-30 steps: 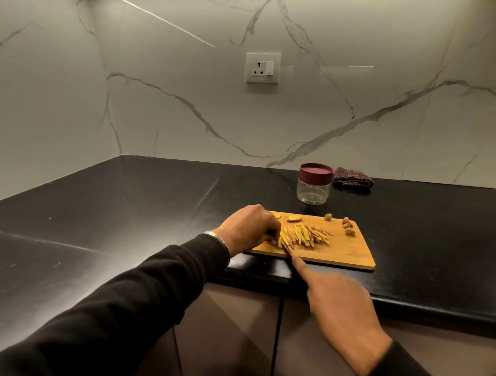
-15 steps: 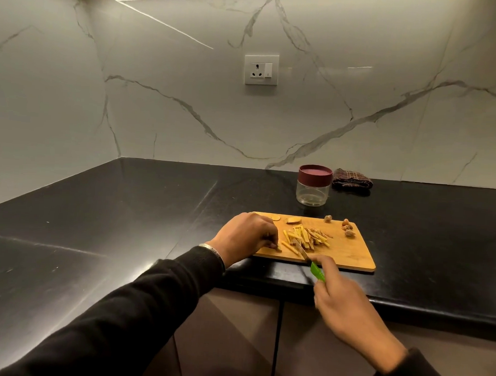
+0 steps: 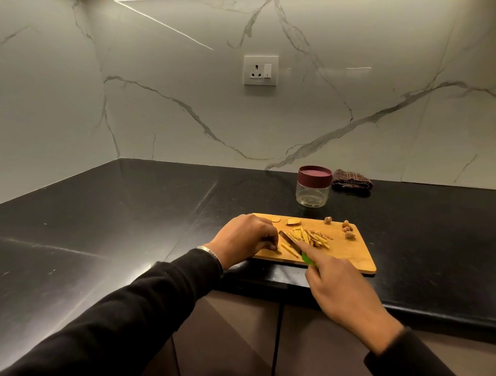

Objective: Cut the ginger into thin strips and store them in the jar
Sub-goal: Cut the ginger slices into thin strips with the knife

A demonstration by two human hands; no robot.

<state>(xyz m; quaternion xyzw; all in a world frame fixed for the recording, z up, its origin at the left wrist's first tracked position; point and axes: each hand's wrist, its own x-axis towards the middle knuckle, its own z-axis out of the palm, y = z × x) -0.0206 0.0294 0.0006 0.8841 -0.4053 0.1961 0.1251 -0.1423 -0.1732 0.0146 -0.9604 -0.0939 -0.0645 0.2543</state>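
Surface (image 3: 124, 216): black stone, running into a corner at the left; carries everything listed below.

Cutting board (image 3: 349, 255): wooden, long axis left to right, lying along the near edge of the surface.

Left hand (image 3: 242, 239): knuckles up over the board's left end, fingers curled down; the fingertips appear to pin a small piece of ginger (image 3: 276, 249) at the near left corner. Exact hold hidden under the hand.

Right hand (image 3: 342, 290): grip closed round a knife with a green handle (image 3: 305, 257), forefinger laid forward toward the blade.

Jar (image 3: 313, 187): clear, maroon lid still on, standing behind the board and well apart from both hands. It looks empty.

Folded checked cloth (image 3: 353, 180): just right of the jar, by the wall.

Knife blade (image 3: 290, 243): runs diagonally from near right to far left, tip close to the left fingertips.

Cut strips (image 3: 314, 240): loose heap mid-board, just right of the blade, mostly pointing away from the person.

Scraps: two pale slices (image 3: 292, 221) at the far edge, brown knobs (image 3: 348, 230) at the far right.

Judgement: the pinned piece lies just left of the blade, nearer the left hand; the next cut falls there.
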